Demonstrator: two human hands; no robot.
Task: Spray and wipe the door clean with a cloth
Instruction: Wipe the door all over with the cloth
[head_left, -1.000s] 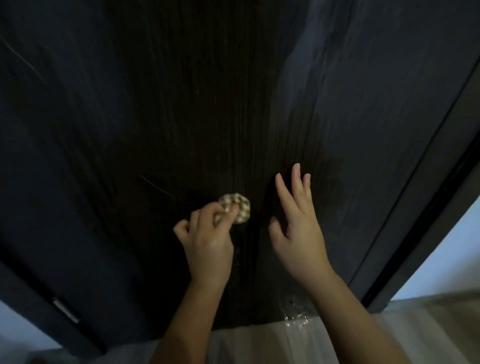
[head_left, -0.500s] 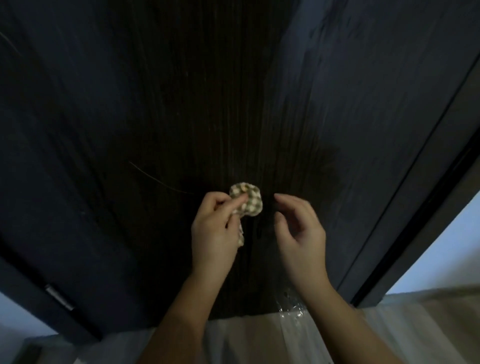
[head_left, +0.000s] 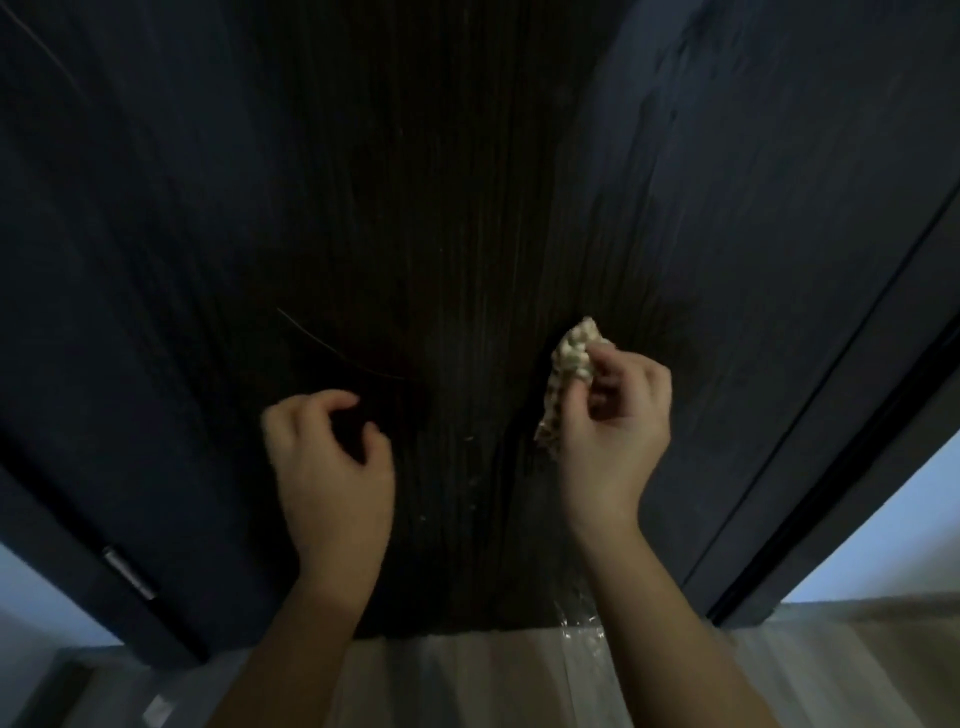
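Cloth (head_left: 571, 358) — bunched, hanging lengthwise up-down — pinched in right hand (head_left: 613, 436) close to lower door (head_left: 467, 182), contact unclear, its face straight ahead of the fingers; left hand (head_left: 327, 467) loosely curled, empty, apart to the left.

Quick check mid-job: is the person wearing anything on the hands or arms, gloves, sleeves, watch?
No. The left hand and right hand are bare: no gloves or rings visible. The left forearm and right forearm are bare too, down to the frame's edge, with no sleeve, watch or bracelet. The light is dim.
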